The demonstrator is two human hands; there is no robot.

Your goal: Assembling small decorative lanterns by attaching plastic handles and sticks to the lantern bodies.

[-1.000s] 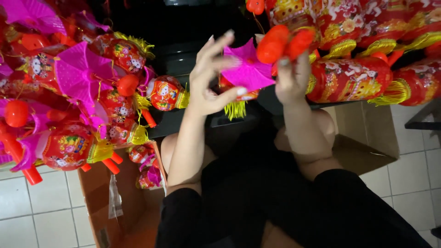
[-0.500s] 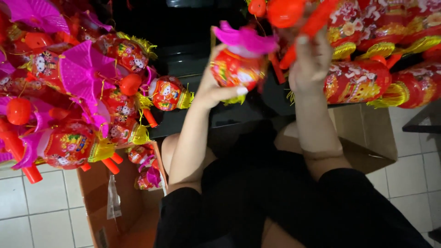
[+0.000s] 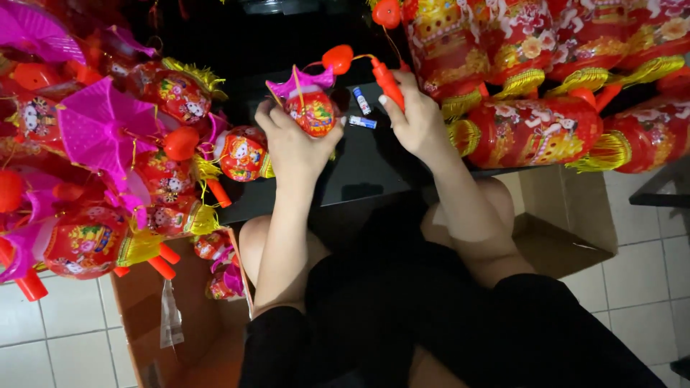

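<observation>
My left hand (image 3: 293, 144) grips a small round red toy lantern (image 3: 312, 113) with a pink crown-shaped top, held over the dark tabletop (image 3: 359, 169). My right hand (image 3: 417, 118) holds the lantern's red stick handle (image 3: 388, 82), which joins the lantern by a thin cord with a red ball (image 3: 338, 58) on it. Two small batteries (image 3: 361, 111) lie on the table between my hands.
A heap of red and pink toy lanterns (image 3: 108, 158) fills the left side. Large red and gold lanterns (image 3: 546, 129) lie along the right. An open cardboard box (image 3: 180, 323) stands on the tiled floor at left, another box (image 3: 568, 215) at right.
Both hands have come down from high up to just over the table. The lantern now hangs lower in my left hand, and my right hand grips the stick handle.
</observation>
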